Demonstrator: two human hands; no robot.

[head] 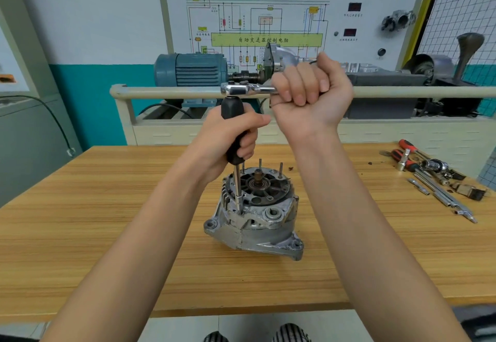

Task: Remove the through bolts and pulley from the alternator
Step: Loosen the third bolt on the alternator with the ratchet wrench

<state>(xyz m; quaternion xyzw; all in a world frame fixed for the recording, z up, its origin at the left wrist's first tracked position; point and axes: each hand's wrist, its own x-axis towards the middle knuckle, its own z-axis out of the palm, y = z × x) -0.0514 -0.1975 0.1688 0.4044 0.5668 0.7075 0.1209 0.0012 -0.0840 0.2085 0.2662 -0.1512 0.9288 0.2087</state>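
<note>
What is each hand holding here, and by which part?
The left hand grips the black handle of the upright driver on the alternator. The right hand grips the ratchet by its handle, which is hidden in the fist.

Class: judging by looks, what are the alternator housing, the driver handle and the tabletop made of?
Alternator housing: likely cast aluminium, dull grey, rough and scuffed.
Driver handle: probably matte black plastic or rubber.
Tabletop: wood or wood-look laminate, striped grain.

Bare forearms (375,220); striped shoes (291,332).
</note>
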